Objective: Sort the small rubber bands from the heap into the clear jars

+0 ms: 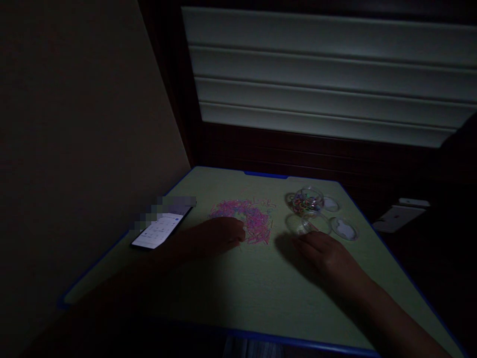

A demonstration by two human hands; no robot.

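Dimly lit head view: left hand [218, 237] rests on the tabletop [238, 293], fingers loosely curled, tips touching the pink band pile [246, 219]; can't tell if pinching any. Right hand [328, 256] flat, fingers relaxed, holding nothing, just beside an empty jar [298, 224]. Jar w/ bands [307, 201] behind it, lids [345, 228] nearby. Phone [160, 229] at left, screen lit.

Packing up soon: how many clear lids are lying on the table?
2. One lid lies right of the jar; the other lid lies nearer, right of the right hand. In this dim light, more may be hidden.
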